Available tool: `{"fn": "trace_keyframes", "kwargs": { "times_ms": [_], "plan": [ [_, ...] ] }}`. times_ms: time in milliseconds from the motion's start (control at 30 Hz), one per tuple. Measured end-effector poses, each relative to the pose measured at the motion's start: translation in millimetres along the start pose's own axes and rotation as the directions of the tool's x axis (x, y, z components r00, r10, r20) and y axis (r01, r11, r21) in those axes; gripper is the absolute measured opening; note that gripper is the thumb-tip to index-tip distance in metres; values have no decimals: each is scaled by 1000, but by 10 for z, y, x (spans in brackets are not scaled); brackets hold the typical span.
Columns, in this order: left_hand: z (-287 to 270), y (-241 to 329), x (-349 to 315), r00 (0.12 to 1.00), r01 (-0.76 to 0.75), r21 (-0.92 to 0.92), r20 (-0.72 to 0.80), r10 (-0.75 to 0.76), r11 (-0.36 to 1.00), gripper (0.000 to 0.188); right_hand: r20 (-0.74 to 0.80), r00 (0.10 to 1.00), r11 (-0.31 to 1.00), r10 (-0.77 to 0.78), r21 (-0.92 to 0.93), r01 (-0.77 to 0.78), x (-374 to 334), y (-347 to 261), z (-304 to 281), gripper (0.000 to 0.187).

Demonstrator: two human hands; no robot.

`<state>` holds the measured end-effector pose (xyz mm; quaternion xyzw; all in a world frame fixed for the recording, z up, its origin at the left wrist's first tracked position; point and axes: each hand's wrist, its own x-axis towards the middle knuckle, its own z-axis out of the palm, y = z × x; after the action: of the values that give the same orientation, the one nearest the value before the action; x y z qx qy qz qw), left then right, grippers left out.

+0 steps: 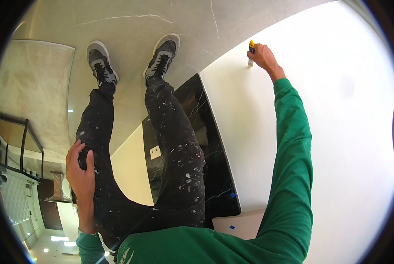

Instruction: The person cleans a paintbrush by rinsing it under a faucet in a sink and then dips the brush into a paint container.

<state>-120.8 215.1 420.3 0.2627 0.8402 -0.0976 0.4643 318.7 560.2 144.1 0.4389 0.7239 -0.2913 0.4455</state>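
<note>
The right hand (pixel 262 56) is stretched out at full reach from the green sleeve (pixel 291 145), clenched around a small scraper (pixel 251 53) with a yellow handle. The handle shows above the fist and the pale blade comes out just below it, so the tool's long axis runs nearly straight up and down in the head view, with the blade lying against the white wall (pixel 338 132). It touches the wall right beside the wall's edge, where the white surface meets the grey marbled surface (pixel 131 31) that lies to the left of this hand.

The left hand (pixel 79 169) is well apart from the tool, low and to the left. It holds nothing loose; its fingers are curled around the thigh of the paint-spattered black trousers (pixel 175 145). Only the right hand is at the scraper.

Between the two hands lies a glossy black panel (pixel 217 163) with white veins, bordering the white wall. Two grey shoes (pixel 101 61) rest on the grey surface, up and to the left of the scraper.
</note>
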Motion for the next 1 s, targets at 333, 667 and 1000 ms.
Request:
{"fn": "trace_keyframes", "kwargs": {
  "times_ms": [333, 667, 1000],
  "plan": [
    [10, -3, 25, 1000, 0, -9, -13, 0, 1000, 26, -27, 999, 999, -29, 36, 30, 325, -68, 345, 30],
    [28, -5, 29, 1000, 23, -14, -17, -23, 1000, 26, -49, 999, 999, 16, 51, -13, 347, -6, 199, 35],
    [15, -32, 29, 1000, 25, -11, -15, -25, 1000, 27, -3, 997, 986, -72, 153, 71, 401, -389, 829, 36]
  ]
}}
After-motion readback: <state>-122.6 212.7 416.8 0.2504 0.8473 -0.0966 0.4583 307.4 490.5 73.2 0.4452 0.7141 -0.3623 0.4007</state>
